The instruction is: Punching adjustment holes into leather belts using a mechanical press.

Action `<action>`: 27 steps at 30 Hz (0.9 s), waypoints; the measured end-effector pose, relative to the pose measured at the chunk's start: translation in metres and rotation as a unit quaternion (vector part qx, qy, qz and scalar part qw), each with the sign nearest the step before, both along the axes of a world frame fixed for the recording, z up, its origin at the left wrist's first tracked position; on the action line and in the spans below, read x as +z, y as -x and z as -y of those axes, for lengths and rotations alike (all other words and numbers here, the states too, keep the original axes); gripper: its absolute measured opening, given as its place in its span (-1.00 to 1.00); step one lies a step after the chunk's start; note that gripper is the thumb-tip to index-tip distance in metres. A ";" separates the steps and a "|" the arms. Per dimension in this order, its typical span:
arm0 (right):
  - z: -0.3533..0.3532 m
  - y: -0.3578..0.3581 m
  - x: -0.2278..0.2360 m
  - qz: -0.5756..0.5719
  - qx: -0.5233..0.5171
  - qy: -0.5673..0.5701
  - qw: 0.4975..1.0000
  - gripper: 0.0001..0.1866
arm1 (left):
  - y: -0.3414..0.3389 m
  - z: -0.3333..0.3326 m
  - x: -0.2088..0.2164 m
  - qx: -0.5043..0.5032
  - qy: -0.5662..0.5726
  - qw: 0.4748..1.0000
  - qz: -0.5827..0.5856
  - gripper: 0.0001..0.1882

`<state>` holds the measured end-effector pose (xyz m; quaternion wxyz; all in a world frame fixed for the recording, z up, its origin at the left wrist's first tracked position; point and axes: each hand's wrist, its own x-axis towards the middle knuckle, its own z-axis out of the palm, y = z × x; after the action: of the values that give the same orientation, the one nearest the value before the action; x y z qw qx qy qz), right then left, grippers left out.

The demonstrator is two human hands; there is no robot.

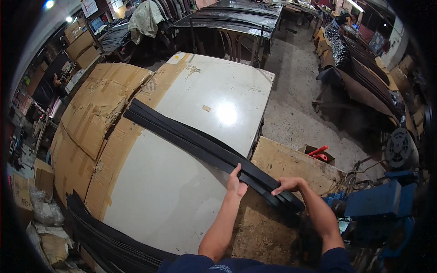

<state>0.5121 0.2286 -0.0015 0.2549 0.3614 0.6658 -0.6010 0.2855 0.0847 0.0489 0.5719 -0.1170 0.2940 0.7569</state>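
Note:
A bundle of long black strips (182,136), leather by the look of it, runs slantwise from the white tabletop (164,200) toward me. Its far end rests on the cardboard edge, and its near end sticks out past the table over a wooden board. My left hand (236,184) is closed around the bundle from the left side, thumb on top, the other fingers mostly hidden beneath. Closer to the near end, my right hand (287,185) grips the strips from the right, thumb on top. The strips are slightly fanned there.
Worn cardboard (100,100) covers the table's left side. More black strips (114,241) lie at lower left. A stained wooden board (291,159) adjoins the table, with a red-handled tool (319,154) in a box beyond. Blue machinery (375,200) stands right; stacked dark hides (364,86) line the aisle.

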 end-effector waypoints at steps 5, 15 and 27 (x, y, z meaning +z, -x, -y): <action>0.053 0.035 0.102 -0.092 0.060 0.017 0.994 -0.49 | 0.020 0.037 0.047 0.013 -0.135 0.990 0.038 -0.34; 0.078 -0.029 0.248 -0.245 0.095 -0.050 0.964 -0.55 | 0.160 0.026 0.052 0.205 -0.310 0.928 -0.003 -0.20; 0.186 -0.054 0.305 -0.319 -0.284 -0.742 0.517 -0.09 | 0.222 0.031 0.295 0.098 -0.342 0.923 -0.149 -0.33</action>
<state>0.5659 0.0425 0.3032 -0.5193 0.3736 0.7686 -0.0041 0.0640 0.0537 0.3438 0.4496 0.1720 0.0863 0.8722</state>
